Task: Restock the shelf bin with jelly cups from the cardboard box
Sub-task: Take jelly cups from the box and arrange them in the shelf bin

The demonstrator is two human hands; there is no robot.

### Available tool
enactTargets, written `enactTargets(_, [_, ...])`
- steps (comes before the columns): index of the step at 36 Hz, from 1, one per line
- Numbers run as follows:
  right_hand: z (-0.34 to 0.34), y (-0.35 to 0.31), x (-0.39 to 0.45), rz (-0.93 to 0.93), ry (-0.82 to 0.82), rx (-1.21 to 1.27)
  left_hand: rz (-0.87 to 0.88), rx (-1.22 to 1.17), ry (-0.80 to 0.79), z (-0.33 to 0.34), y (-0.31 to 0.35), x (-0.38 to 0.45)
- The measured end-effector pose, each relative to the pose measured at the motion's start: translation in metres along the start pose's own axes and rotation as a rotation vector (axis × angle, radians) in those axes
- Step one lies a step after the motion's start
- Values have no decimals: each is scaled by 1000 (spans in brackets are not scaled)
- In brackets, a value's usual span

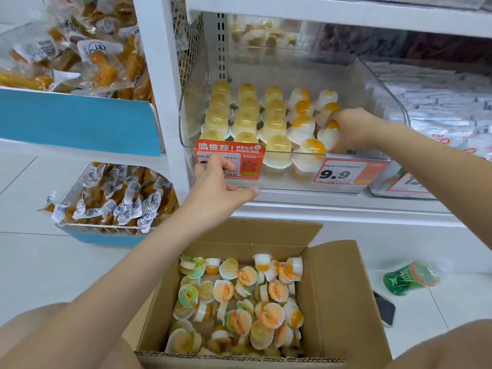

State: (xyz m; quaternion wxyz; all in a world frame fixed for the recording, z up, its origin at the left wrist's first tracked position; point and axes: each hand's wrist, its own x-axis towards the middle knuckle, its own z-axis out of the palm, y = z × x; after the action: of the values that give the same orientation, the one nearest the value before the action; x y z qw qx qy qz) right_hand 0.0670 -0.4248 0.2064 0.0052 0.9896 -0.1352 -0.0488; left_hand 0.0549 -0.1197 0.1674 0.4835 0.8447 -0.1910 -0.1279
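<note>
A clear plastic shelf bin [394, 102] holds several upside-down jelly cups in neat rows, pale yellow ones on the left and orange-centred ones on the right. My right hand [351, 129] reaches into the bin's right front corner and grips an orange-centred jelly cup [328, 134] standing there. My left hand [218, 185] rests on the bin's front lower edge by the orange price tag [231, 153], fingers curled at the tag, thumb stretched along the shelf lip. Below, an open cardboard box [340, 302] on the floor holds several loose jelly cups [239, 296].
Bagged yellow snacks fill a blue-fronted shelf [74, 115] and a floor basket [114, 203] at the left. A green bottle [410, 275] lies on the floor right of the box beside a dark phone [383, 307]. White packets [439, 102] fill the neighbouring bin at right.
</note>
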Motion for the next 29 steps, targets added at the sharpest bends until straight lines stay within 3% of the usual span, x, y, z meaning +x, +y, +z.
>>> enactTargets(12, [-14, -7, -30, -23, 123, 91, 37, 0, 9, -3, -3, -4])
enactTargets(17, [-26, -10, -82, -24, 480, 507, 115, -24, 33, -9, -4, -11])
enactTargets(20, [-16, -24, -123, -111, 541, 766, 131, -13, -2, -7, -8, -19])
enactTargets(24, [34, -42, -157, -221, 386, 852, 92, 71, -119, 9, -34, -31])
enactTargets(27, [90, -48, -165, -206, 68, 783, 42, 256, -292, 29, -67, -41])
enactTargets(29, [127, -50, -164, -199, -155, 605, 45, 483, -444, 40, -92, -45])
